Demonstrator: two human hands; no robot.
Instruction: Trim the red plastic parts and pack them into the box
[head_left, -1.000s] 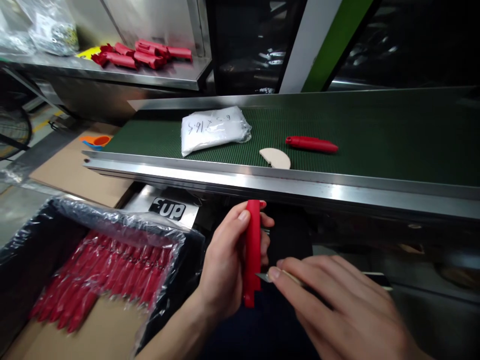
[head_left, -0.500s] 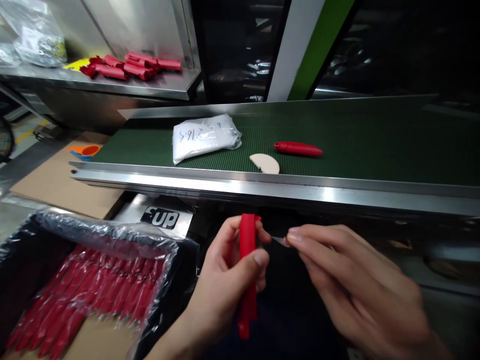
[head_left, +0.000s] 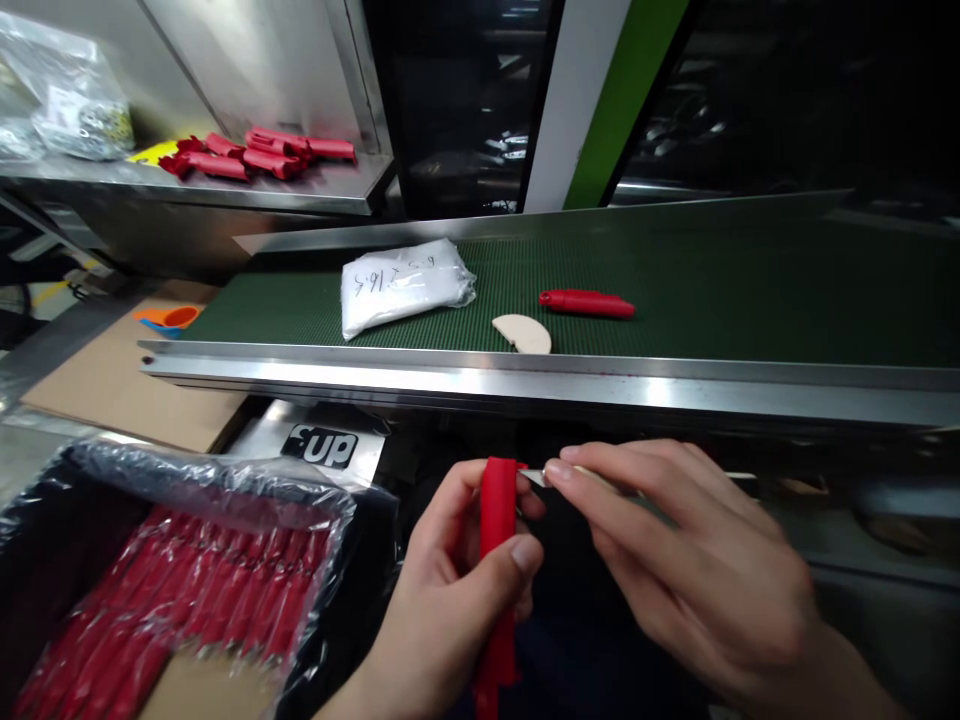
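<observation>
My left hand (head_left: pixel 465 580) is closed round a long red plastic part (head_left: pixel 498 510), held roughly upright with its top end above my fingers. In my right hand (head_left: pixel 690 550) is a small craft knife (head_left: pixel 534 477), pinched between thumb and fingers. Its pointed blade meets the right edge of the red part near the top, by a small red sliver. Most of the knife's handle is covered by my fingers. Beyond both hands, on the green belt, lie another red part (head_left: pixel 587 303) and a pale half-round piece (head_left: pixel 523 333).
A metal rail (head_left: pixel 450 376) edges the green conveyor belt (head_left: pixel 712 310). A white bag with handwriting (head_left: pixel 405 288) lies on the belt. At lower left stands a plastic-lined box (head_left: pixel 217 475) of bagged red parts (head_left: pixel 225 580). More red pieces (head_left: pixel 262 155) rest on a steel shelf (head_left: pixel 315 190).
My right hand has brought the knife leftward, so its blade now reaches the red part's edge. The left hand and red part sit slightly lower in view.
</observation>
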